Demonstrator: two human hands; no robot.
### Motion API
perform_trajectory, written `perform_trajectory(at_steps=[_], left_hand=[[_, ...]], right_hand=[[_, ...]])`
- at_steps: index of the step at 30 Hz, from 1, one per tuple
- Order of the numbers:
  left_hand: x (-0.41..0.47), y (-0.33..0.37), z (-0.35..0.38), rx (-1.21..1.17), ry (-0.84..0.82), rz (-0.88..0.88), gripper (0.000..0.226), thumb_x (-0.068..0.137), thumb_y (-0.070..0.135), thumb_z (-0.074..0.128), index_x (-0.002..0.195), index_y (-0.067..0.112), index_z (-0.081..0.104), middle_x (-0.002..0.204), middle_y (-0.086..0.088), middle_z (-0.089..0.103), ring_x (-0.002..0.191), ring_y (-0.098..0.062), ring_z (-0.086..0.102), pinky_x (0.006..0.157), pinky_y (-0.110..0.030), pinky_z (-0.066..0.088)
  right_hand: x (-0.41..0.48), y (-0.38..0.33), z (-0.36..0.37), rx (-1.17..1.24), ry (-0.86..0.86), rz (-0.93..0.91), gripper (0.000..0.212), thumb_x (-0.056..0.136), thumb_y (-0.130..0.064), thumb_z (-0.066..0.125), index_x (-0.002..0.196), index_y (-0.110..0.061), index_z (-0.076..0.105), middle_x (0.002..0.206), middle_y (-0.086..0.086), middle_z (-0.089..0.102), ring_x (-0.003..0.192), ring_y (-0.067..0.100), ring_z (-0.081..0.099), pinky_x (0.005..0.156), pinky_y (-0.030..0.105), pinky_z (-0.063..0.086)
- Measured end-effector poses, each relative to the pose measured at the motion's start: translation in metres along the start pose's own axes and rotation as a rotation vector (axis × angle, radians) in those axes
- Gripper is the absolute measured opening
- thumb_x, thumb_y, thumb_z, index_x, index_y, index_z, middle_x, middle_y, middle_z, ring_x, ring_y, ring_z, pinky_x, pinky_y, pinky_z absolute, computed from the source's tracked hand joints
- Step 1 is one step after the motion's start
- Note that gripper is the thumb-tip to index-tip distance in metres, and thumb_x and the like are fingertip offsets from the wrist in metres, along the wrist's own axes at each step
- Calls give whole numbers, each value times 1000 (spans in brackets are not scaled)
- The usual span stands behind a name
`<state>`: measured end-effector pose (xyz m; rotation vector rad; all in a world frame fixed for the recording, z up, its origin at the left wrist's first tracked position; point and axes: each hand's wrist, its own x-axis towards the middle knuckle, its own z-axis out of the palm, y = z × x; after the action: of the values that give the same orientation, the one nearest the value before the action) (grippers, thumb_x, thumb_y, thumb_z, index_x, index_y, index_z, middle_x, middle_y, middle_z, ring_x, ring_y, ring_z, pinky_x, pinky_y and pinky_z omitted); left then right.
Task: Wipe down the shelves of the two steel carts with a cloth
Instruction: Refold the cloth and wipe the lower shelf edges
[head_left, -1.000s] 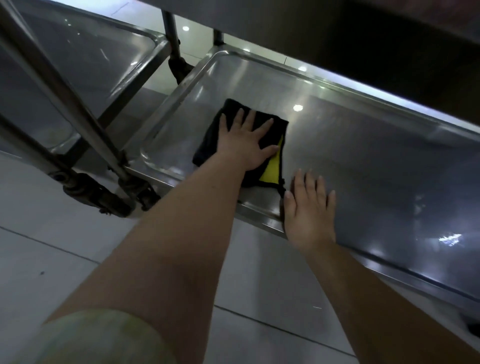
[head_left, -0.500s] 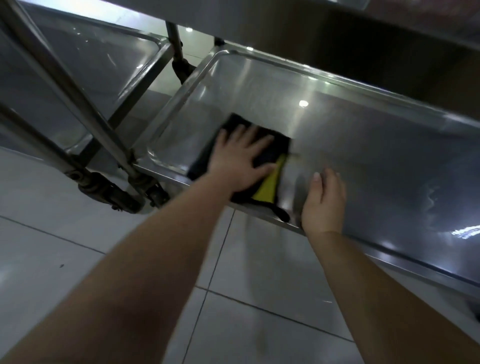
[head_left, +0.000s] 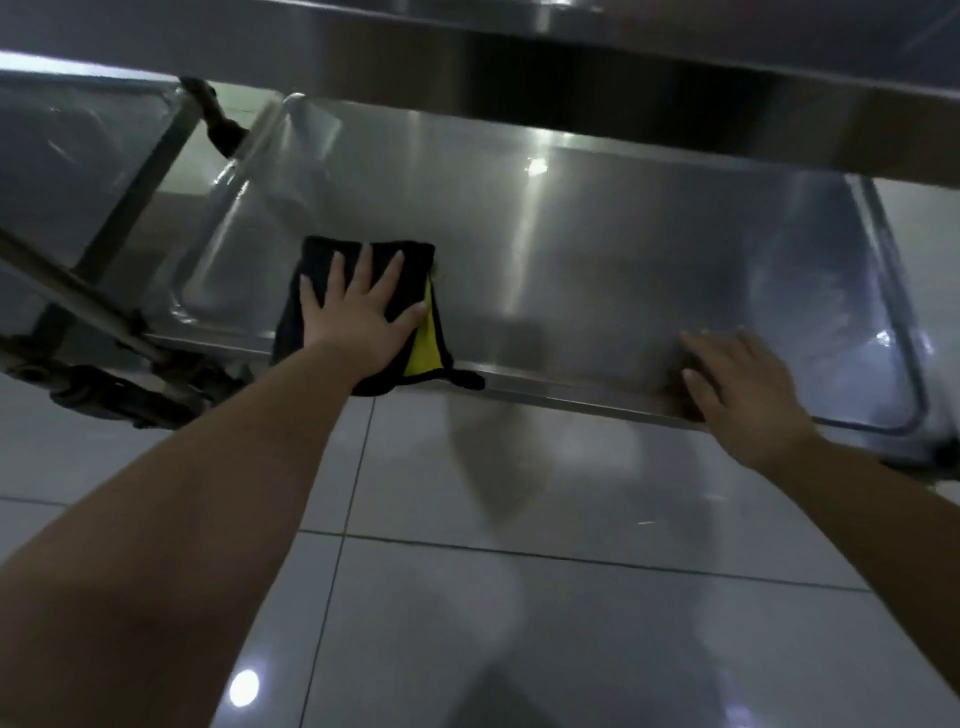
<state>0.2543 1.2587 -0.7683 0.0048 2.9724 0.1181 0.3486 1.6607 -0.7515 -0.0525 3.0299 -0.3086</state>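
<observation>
Cloth (head_left: 318, 262) under flat left hand (head_left: 358, 318), lower shelf (head_left: 597, 260)

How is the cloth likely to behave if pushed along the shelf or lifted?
Probably floppy: the cloth drapes its near edge over the rim of the shelf, so it would sag when lifted. It likely slides easily, since the steel looks smooth and glossy and the left hand presses flat on top. It looks thin and folded, so probably light.
</observation>
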Motion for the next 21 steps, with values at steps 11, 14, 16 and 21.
perform_trajectory(at_steps=[11, 14, 16, 21], left_hand=[[-35, 260, 31, -3, -43, 232, 74, 86, 75, 9, 148, 43, -15, 160, 3, -18, 146, -29, -18, 110, -62, -13], [-40, 325, 39, 11, -41, 317, 74, 86, 75, 8, 148, 42, -14, 160, 2, -19, 145, -31, -19, 110, -63, -14], [-47, 371, 42, 13, -48, 402, 73, 87, 73, 10, 149, 41, -13, 160, 1, -18, 145, -31, -18, 109, -63, -15], [-76, 468, 52, 204, -82, 623, 80, 92, 60, 28, 148, 32, -21, 157, -3, -27, 143, -34, -25, 108, -66, -10]], right_hand=[[-39, 116, -11, 61, -35, 356, 54, 103, -45, 28, 154, -32, 17, 163, -7, 9, 149, 30, -2, 117, 51, 6], [-53, 134, -21, 169, 86, 267, 52, 103, -35, 39, 152, -23, 29, 161, 0, 20, 149, 28, 5, 117, 51, 14], [-61, 143, -25, 305, 102, 200, 52, 101, -31, 46, 150, -20, 33, 160, 3, 23, 149, 25, 8, 119, 48, 16], [-71, 154, -30, 558, 176, 214, 51, 104, -30, 41, 152, -24, 28, 162, -5, 16, 149, 10, 5, 121, 34, 10]])
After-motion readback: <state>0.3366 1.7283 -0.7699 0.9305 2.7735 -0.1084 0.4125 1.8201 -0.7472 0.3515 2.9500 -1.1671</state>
